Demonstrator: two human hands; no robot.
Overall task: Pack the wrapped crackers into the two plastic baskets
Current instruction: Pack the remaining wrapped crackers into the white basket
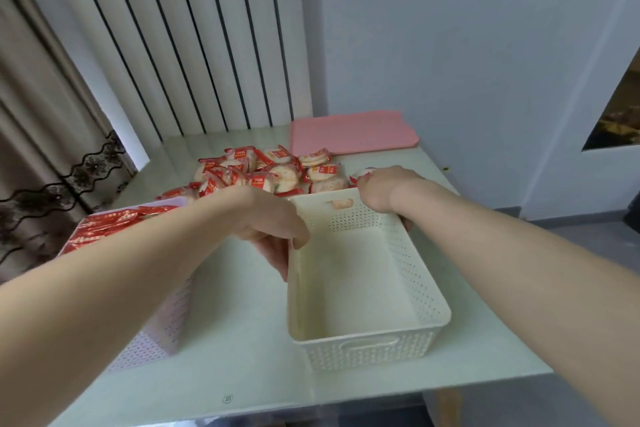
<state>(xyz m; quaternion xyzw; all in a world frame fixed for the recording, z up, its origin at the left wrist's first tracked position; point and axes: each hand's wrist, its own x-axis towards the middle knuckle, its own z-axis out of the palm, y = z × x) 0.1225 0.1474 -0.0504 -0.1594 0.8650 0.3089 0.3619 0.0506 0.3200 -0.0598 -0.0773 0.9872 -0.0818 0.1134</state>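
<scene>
A cream plastic basket with perforated walls stands on the pale green worktop, and nothing can be seen inside it. The left hand grips its left wall near the far corner: the thumb curls over the rim and the fingers press the outside of the wall, partly hidden behind it. The right hand sits at the far right corner of the same basket with its back to the camera; its fingers are hidden, so whether they clasp the rim or one of the packets just behind it cannot be told.

The wrapped crackers, round pale discs in clear wrappers with red ends, lie in a loose heap on the worktop just behind the cream basket. One shows blurred through the basket's far handle slot.

To the left stands a pink basket, largely covered by the left forearm. Red-wrapped packets show at its far end; how full it is cannot be made out.

A pink lid lies flat at the worktop's far edge, against the white wall.
</scene>
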